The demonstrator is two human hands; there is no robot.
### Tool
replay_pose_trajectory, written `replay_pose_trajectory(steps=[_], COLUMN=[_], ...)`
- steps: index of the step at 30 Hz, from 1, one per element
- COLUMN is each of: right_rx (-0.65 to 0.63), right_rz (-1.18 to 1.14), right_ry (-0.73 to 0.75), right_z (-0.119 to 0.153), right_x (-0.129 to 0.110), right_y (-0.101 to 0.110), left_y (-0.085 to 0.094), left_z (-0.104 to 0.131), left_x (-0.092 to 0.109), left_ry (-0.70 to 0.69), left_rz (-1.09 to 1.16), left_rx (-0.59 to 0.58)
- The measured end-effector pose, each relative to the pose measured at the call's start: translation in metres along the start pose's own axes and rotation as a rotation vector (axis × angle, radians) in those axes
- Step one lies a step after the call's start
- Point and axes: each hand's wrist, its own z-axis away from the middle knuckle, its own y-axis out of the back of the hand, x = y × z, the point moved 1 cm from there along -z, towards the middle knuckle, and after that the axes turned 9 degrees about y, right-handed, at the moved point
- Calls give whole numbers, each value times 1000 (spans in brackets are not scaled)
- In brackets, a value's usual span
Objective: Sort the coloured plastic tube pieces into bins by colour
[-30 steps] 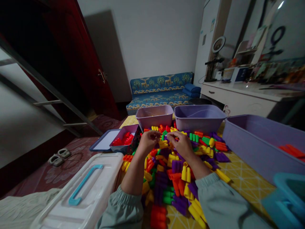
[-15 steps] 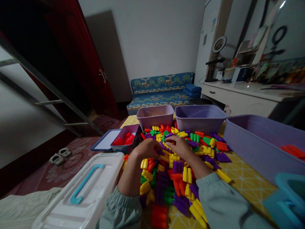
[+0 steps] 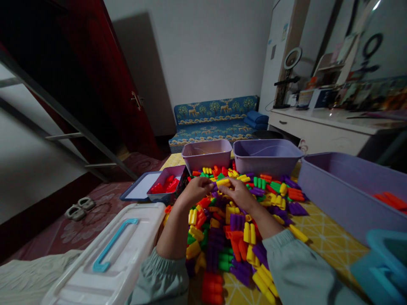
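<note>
Bullet-shaped plastic building blocks in yellow, purple, green and red-orange lie heaped across the table. Over the far half of this pile, my two hands almost meet. My right hand [image 3: 239, 194] is closed on a yellow block [image 3: 223, 182] between thumb and fingers. Facing it, my left hand [image 3: 197, 191] pinches what looks like a purple block [image 3: 215, 186], partly hidden by the fingertips. The two blocks are close together; whether they are joined I cannot tell. Below my hands lie a purple block [image 3: 237, 222] and a red-orange block [image 3: 238, 245].
A pink bin [image 3: 207, 157], a purple bin [image 3: 267, 159] and a larger lilac bin [image 3: 343, 199] border the pile. To the left are a tin [image 3: 162, 197] with red pieces and a white lid [image 3: 127, 250] with a blue handle. A turquoise container [image 3: 375, 267] stands front right.
Both hands have risen slightly from the pile. A yellow block now shows in my right hand, and a purple one at my left fingertips.
</note>
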Motion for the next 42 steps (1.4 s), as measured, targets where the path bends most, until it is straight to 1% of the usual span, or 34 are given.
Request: replay_pose_trajectory(steps=[2,4,6,8,9,10,13,14,15,16,17,20,22,23,24,26,29,31,33,38,42], right_rx=[9,59,167,287,325,336,277,252,239,238,246,267,273,277,279,272,213,180,164,159,170], right_rz=[-35,-90,-143,-120,-70,-7,131,150,170,193,225,386,517,574,615,658,695,721,739,741,722], right_ry=[-34,-87,-162,-211,-211,-194,-111,-91,-81,-81,-87,-117,-118,-109,-96,-59,-19,-5,-7,0,23], right_z=[0,0,0,-1,-1,-2,-3,-3,-3,-3,-2,0,2,2,3,3,4,4,5,6,6], right_x=[-1,2,9,17,21,23,25,24,23,22,21,20,22,23,25,29,33,33,33,32,32], right_y=[1,3,8,14,17,18,16,15,13,12,13,17,21,22,22,21,17,14,13,14,14], left_y=[-1,-1,1,3,3,4,4,4,3,2,0,-12,-23,-29,-35,-44,-51,-52,-51,-46,-44], left_z=[-2,-3,-2,-1,0,1,4,5,7,9,11,16,16,16,15,12,9,8,8,11,14], left_x=[-3,-6,-9,-10,-10,-9,-4,-1,3,7,12,25,29,30,30,29,28,28,28,25,26], left_ry=[-10,-13,0,9,14,20,24,20,9,-7,-27,-118,-214,-267,-315,-371,-337,-309,-292,-231,-210], left_rz=[-4,-8,3,-10,-33,-63,-160,-188,-217,-242,-260,-279,-303,-323,-344,-385,-468,-519,-528,-470,-528], left_rx=[-32,-50,-67,-61,-34,11,190,221,225,202,153,-82,-225,-270,-290,-266,-159,-126,-126,-140,-153])
